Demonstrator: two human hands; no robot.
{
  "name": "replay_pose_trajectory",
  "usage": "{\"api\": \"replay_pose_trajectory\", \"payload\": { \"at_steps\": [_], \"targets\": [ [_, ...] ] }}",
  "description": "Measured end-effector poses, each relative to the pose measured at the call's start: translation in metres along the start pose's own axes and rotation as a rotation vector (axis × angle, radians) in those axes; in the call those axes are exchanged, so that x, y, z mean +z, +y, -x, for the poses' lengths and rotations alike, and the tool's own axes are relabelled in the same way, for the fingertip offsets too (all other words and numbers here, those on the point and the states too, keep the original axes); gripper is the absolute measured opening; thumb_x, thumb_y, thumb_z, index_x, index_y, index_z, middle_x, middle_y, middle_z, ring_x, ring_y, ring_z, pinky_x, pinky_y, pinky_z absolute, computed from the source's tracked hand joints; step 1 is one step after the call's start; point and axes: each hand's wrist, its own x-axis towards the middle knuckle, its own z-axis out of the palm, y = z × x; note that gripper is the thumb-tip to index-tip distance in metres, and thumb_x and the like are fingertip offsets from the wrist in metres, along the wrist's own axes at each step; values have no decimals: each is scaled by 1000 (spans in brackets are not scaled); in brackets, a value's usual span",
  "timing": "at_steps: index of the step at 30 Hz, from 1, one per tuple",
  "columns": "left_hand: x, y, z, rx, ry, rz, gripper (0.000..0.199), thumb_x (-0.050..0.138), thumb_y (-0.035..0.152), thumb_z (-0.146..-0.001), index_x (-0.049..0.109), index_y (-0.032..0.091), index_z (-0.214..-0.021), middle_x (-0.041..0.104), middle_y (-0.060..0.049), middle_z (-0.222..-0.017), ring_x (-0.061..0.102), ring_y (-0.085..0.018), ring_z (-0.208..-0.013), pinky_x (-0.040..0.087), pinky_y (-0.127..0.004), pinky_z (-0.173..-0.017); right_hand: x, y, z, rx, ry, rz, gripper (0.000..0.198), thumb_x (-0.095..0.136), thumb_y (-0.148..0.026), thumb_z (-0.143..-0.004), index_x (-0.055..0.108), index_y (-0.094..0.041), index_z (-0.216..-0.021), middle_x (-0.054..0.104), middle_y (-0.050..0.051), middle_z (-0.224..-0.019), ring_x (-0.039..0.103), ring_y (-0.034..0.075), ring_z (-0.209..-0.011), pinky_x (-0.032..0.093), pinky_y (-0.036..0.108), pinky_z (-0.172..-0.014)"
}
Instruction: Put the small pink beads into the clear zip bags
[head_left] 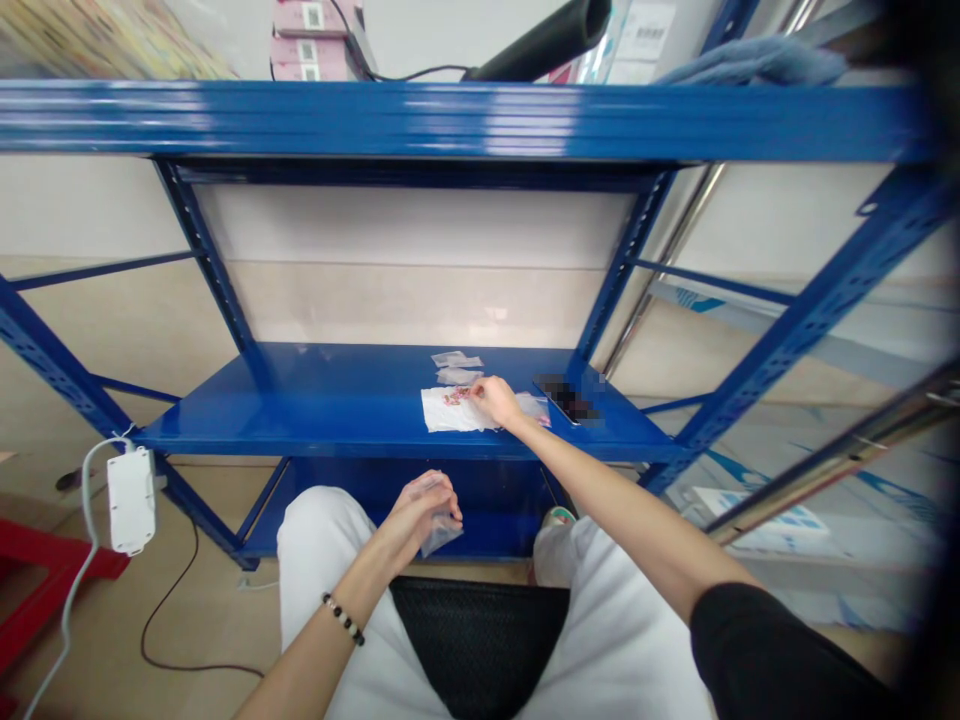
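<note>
My left hand [426, 508] is closed around a small clear plastic bag [442, 535], held above my lap in front of the shelf. Over the blue shelf my right hand [495, 400] has its fingertips pinched together at a pile of small reddish pieces [456, 396]. These lie on a white sheet [442, 416], which looks like paper or cloth. Whether a piece is between the right fingertips is too small to tell. Behind the sheet lie several flat clear bags [457, 367]. Another clear bag with a pinkish edge [535, 407] rests just right of my right hand.
A dark phone-like object [566, 399], partly blurred, lies at the shelf's right. The upper blue beam [337, 120] crosses in front, with pink boxes [309, 55] and a black tube [547, 42] above it. A white power strip [132, 500] hangs at left near a red stool [45, 570].
</note>
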Motion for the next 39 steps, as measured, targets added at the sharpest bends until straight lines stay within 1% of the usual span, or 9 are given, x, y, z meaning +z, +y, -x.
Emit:
{"api": "replay_pose_trajectory", "payload": {
  "at_steps": [5,9,11,14,16,19,31,35,39],
  "targets": [
    [1,0,-1,4,38,-86,34,82,34,-73,58,15,-88,63,-3,-72,64,-16,-69,55,-30,-69,-11,-2,7,43,32,-108,11,62,-10,-75,72,-15,-73,73,6,-74,67,19,-72,47,26,-69],
    [-3,-3,-1,-30,96,-81,37,84,35,-71,60,15,-90,63,-3,-72,65,-17,-70,56,-29,-67,-18,-28,25,21,12,-229,6,66,-16,-74,71,-15,-76,74,5,-79,68,18,-75,49,26,-71],
    [-5,-4,-1,-49,107,-97,37,84,35,-71,61,15,-91,63,-3,-73,66,-17,-71,56,-29,-67,-25,-52,42,-37,-43,-326,8,70,-22,-76,71,-15,-78,74,4,-81,67,17,-75,49,25,-69],
    [-6,-5,-1,-51,110,-146,37,87,31,-67,63,14,-89,63,-3,-75,66,-17,-72,57,-29,-66,-36,-92,72,-200,-232,-529,13,73,-28,-77,72,-15,-79,74,3,-79,66,16,-74,46,25,-66],
    [-6,-4,-1,-45,118,-161,37,88,29,-65,65,13,-88,64,-4,-78,67,-17,-73,57,-29,-67,-41,-112,89,-270,-340,-571,10,72,-25,-79,73,-15,-79,74,3,-78,65,16,-73,46,25,-69],
    [-5,-2,0,-44,134,-154,36,89,27,-63,67,10,-87,64,-5,-80,67,-17,-74,58,-31,-69,-44,-127,102,-296,-416,-565,7,68,-19,-80,74,-14,-80,74,3,-78,66,16,-73,47,25,-71],
    [-4,6,1,-18,92,-104,36,88,28,-66,68,11,-90,64,-5,-76,65,-16,-74,57,-31,-71,-39,-111,98,-263,-467,-639,14,67,-25,-83,75,-14,-84,74,4,-81,64,16,-73,47,25,-70],
    [-5,4,0,11,67,-128,32,84,31,-73,67,13,-92,64,-5,-76,64,-16,-73,56,-29,-71,-36,-88,80,-229,-351,-578,20,65,-32,-85,75,-14,-85,74,5,-81,65,16,-74,47,26,-70],
    [-2,0,-3,13,89,-123,33,77,41,-79,64,13,-92,64,-5,-73,64,-16,-68,55,-28,-66,-31,-42,40,-90,-186,-435,14,66,-25,-81,74,-14,-84,75,6,-82,67,18,-75,50,26,-71]
  ]
}}
